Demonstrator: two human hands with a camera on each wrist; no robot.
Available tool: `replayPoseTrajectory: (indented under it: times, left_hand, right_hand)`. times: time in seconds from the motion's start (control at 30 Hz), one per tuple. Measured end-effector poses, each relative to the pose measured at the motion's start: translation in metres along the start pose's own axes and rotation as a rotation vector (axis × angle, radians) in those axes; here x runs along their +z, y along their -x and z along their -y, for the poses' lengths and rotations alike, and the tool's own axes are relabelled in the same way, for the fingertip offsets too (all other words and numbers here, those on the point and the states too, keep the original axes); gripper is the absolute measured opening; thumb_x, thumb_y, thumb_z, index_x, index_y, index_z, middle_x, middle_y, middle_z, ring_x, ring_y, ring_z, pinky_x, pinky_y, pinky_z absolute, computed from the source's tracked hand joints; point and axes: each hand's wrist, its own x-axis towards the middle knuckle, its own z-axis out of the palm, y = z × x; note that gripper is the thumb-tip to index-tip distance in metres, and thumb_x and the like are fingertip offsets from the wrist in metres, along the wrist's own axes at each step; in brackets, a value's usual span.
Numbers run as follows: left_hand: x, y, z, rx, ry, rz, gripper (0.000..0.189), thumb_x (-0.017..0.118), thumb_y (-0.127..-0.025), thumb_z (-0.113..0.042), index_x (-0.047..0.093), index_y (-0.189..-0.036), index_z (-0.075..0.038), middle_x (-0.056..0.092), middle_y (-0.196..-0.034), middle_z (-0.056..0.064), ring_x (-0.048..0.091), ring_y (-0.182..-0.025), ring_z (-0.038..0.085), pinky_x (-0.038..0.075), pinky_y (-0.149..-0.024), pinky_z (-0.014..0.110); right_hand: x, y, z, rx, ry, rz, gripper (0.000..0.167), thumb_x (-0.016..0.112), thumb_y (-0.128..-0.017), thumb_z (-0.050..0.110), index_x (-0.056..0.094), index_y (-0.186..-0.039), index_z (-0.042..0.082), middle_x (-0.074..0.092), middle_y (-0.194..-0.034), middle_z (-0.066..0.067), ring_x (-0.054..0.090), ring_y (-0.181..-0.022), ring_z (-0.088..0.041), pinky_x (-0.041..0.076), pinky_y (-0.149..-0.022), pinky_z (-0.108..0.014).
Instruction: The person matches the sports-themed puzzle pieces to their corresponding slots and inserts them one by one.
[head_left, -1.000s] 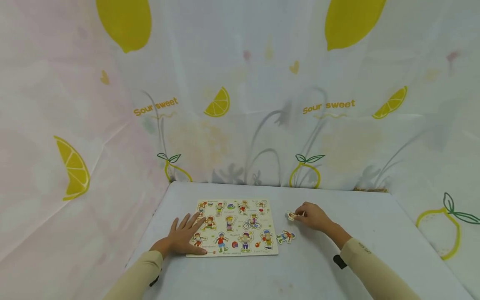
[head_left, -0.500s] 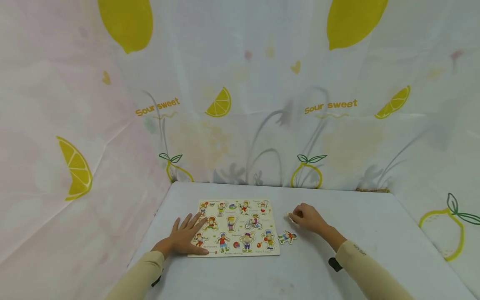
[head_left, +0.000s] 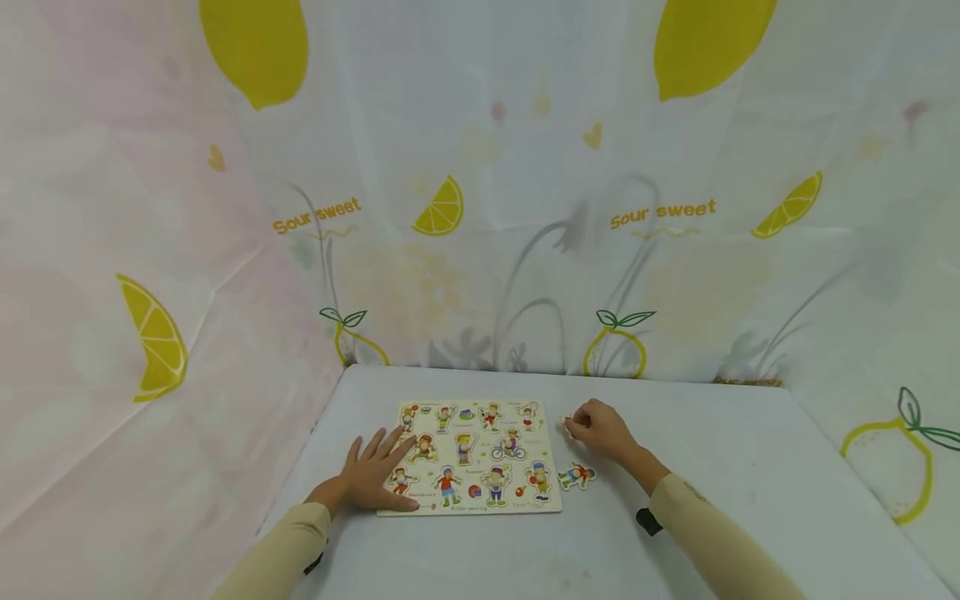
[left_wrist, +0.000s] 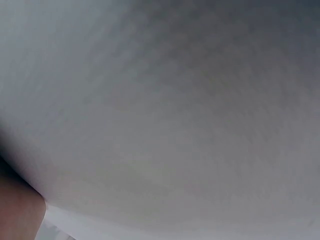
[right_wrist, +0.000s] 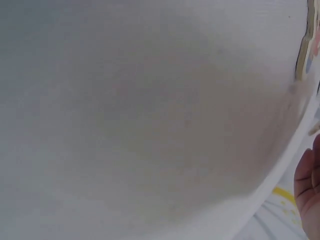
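Note:
A wooden puzzle board [head_left: 534, 452] with sports-figure pieces lies on the table in the head view. My left hand [head_left: 371, 477] rests on its left side with fingers spread, covering part of the pictures. Just off the board's upper right edge, my right hand [head_left: 602, 430] pinches a small puzzle piece [head_left: 565, 422], mostly hidden by the fingers. Below that hand, a loose puzzle piece [head_left: 577, 476] in red and blue lies beside the board. The right wrist view catches only part of the right hand [right_wrist: 309, 187]; the left wrist view has a bit of skin at its lower left corner.
The white-covered table [head_left: 720, 467] extends to the right of the board. A hanging cloth [head_left: 480, 275] with lemon prints stands behind the table and along its sides.
My right hand has moved left toward the board, carrying the pinched puzzle piece. The left hand stays on the board, and the loose piece lies in the same place beside it.

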Motion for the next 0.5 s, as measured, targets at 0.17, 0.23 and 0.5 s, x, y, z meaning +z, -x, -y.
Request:
replayPoseTrajectory:
  times: [0.17,0.23,0.5]
  left_hand:
    - [0.001,-0.001,0.002,0.019,0.025,-0.024,0.117,0.064,-0.07,-0.082,0.019,-0.159,-0.021,0.008,-0.167,0.013,0.006,-0.151,0.046,-0.003,-0.113,0.073]
    - [0.002,-0.002,0.003,0.019,0.022,-0.023,0.118,0.064,-0.069,-0.082,0.019,-0.159,-0.021,0.009,-0.167,0.013,0.006,-0.151,0.046,-0.002,-0.113,0.073]
    - [0.001,0.001,0.0,0.009,-0.013,-0.008,0.116,0.064,-0.07,-0.082,0.02,-0.159,-0.021,0.008,-0.167,0.011,0.006,-0.152,0.045,0.002,-0.114,0.072]
  right_hand:
    - [0.011,-0.013,0.008,-0.014,-0.001,-0.013,0.017,0.073,-0.088,0.024,0.071,-0.078,0.01,0.058,-0.076,0.0,0.049,-0.067,-0.011,0.043,-0.06,-0.024]
    - [0.015,-0.016,0.012,-0.014,-0.006,0.0,0.018,0.073,-0.089,0.025,0.071,-0.079,0.01,0.058,-0.077,0.0,0.05,-0.069,-0.01,0.045,-0.062,-0.025]
    - [0.029,-0.022,0.027,-0.003,-0.009,0.004,0.019,0.073,-0.09,0.026,0.074,-0.085,0.007,0.058,-0.079,-0.001,0.05,-0.071,-0.011,0.045,-0.066,-0.028]
